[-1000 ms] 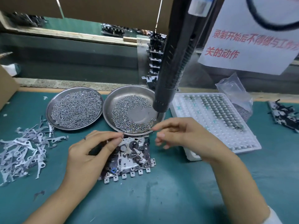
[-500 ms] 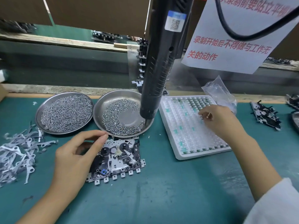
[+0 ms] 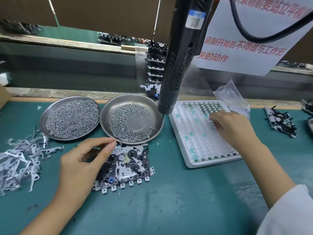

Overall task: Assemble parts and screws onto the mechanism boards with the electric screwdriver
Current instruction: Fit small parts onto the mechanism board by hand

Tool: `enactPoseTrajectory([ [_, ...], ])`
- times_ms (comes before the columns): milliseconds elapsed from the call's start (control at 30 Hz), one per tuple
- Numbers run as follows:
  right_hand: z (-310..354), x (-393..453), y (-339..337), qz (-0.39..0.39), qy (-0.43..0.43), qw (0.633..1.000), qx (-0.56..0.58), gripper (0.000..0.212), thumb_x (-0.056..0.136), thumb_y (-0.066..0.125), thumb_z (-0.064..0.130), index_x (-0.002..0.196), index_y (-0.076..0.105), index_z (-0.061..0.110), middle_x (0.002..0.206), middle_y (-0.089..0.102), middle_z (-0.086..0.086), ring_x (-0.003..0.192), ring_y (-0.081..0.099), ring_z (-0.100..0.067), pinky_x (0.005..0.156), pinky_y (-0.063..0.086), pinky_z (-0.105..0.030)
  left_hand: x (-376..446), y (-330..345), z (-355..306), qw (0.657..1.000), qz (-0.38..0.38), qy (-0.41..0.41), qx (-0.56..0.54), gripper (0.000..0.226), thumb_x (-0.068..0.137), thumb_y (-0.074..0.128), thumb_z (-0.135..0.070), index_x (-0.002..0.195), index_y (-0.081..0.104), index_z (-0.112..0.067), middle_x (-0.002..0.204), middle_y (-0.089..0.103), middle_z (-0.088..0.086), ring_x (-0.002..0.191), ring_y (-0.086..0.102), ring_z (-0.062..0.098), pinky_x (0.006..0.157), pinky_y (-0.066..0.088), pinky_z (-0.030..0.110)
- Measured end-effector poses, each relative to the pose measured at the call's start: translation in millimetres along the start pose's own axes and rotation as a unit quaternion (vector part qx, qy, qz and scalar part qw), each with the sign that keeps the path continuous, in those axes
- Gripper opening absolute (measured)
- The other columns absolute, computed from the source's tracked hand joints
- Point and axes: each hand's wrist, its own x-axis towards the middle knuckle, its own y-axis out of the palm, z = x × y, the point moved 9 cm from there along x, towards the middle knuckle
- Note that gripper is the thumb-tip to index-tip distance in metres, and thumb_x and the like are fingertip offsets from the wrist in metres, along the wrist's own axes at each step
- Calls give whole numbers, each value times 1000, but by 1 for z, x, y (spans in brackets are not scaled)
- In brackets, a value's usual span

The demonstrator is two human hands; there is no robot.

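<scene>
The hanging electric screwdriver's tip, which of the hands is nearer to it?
Right. The right hand is over the white parts tray beside the electric screwdriver; the left hand holds the mechanism board, below it.

2 steel dishes [image 3: 153,106] of screws, 1 white tray [image 3: 189,160]
</scene>
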Motion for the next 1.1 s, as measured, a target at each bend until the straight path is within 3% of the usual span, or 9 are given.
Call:
enactPoseTrajectory([
  [167,-3,-1,-4,24,24,999,2,30,83,53,-5,107,67,8,108,63,-6,94,60,-31,71,49,-38,-1,1,-2,1000,-1,11,11,21,74,72,-10,79,73,-30,77,69,-23,63,58,-8,64,42,2],
  [267,11,-8,-22,2,30,992,126,21,81,57,-9,87,71,5,92,62,-6,85,60,-29,71,48,-34,0,1,-2,1000,-1,8,1,19,72,71,-17,81,73,-33,79,70,-21,65,60,-7,66,43,3],
  [367,55,-25,-29,83,-3,932,353,25,79,68,-2,69,68,21,83,63,7,76,62,-7,63,53,-28,0,1,-3,1000,2,13,1,24,72,71,-18,85,72,-38,82,71,-20,67,61,-6,68,45,4],
  [467,124,-48,-20,202,-35,804,559,17,79,69,9,70,68,24,91,71,8,76,64,-4,55,53,-28,0,3,-3,1000,14,14,3,23,71,71,-21,86,73,-39,83,71,-18,72,62,-4,72,46,6],
  [567,169,-50,-9,194,-28,732,653,27,81,71,2,72,72,27,93,73,-3,81,64,-11,71,56,-29,0,3,-4,999,20,27,23,18,71,72,-23,85,75,-35,87,72,-17,78,65,0,77,47,9],
  [633,182,-45,-1,157,2,706,690,29,80,70,-4,77,74,25,91,74,-5,81,65,-13,81,54,-30,0,4,-6,999,24,34,33,20,71,73,-23,88,74,-34,91,71,-17,80,65,0,78,47,10],
  [733,192,-42,8,124,31,668,733,22,80,70,-4,90,75,15,92,74,-2,81,67,-11,75,53,-18,0,7,-6,997,35,50,47,22,71,73,-19,91,72,-29,97,70,-16,83,65,-2,81,45,8],
  [833,191,-43,12,99,50,641,759,28,76,72,-5,95,73,16,94,74,-6,79,68,-10,75,53,-18,-1,10,-6,996,56,54,45,20,73,72,-21,92,72,-28,93,71,-14,82,65,2,80,46,11],
  [1100,194,-48,12,91,41,623,776,21,73,73,-5,89,74,8,86,75,-2,79,71,-10,71,52,-15,-2,17,-5,994,92,54,35,19,74,71,-24,91,75,-32,89,70,-18,83,65,0,79,46,11],
])
